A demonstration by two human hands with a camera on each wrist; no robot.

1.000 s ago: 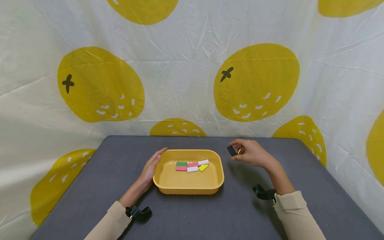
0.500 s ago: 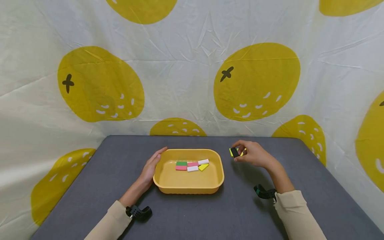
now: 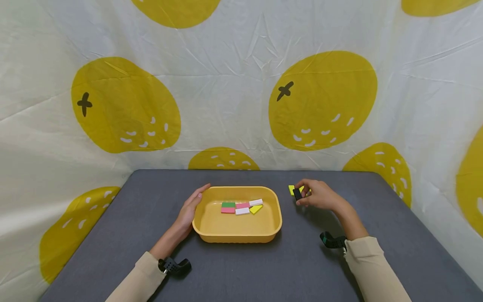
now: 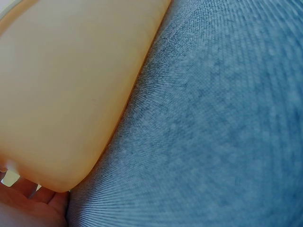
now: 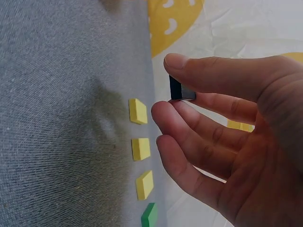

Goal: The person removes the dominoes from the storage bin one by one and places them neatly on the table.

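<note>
In the head view my left hand [image 3: 190, 212] lies along the left wall of a yellow plastic tub [image 3: 237, 239], its fingers fairly straight against the side. The left wrist view has that hand [image 4: 35, 208] at a corner of the tub [image 4: 71, 94]. Inside the tub lie several small flat blocks, among them a green block [image 3: 228, 205], a pink block [image 3: 228, 211] and a yellow block [image 3: 256, 209]. Right of the tub, my right hand [image 3: 317, 195] pinches a black block [image 3: 297, 194] between thumb and fingers, above the table. The right wrist view shows this black block [image 5: 176, 88] edge-on.
Beyond the right hand, several blocks stand in a row on the grey table [image 3: 234, 272], including a yellow block [image 5: 140, 149] and a green block [image 5: 149, 215]. A white curtain [image 3: 226, 92] with yellow fruit prints hangs behind the table.
My right hand has shifted slightly right and down with the black block, whose angle has turned. Yellow blocks behind it have come into view. The left hand and tub stay put.
</note>
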